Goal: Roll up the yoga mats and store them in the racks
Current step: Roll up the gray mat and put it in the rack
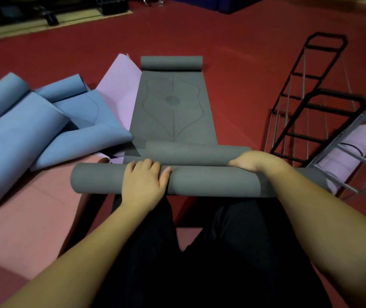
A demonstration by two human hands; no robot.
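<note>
Red rubber floor [233, 52] carries a grey yoga mat [173, 112] lying flat ahead of me, far end curled. Crumpled blue mats [22, 134] lie left, black wire rack [306, 103] right. Rolled grey mat [211, 182] sits across my knees; my left hand [144, 183] rests fingers-flat on it, right hand [255, 161] curls over its top edge

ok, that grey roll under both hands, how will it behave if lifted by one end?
The grey roll is long and looks like soft foam, so it would probably sag. With only the left hand and right hand on it and no strap visible, it may loosen. Being round, it would likely roll on the red floor.
</note>
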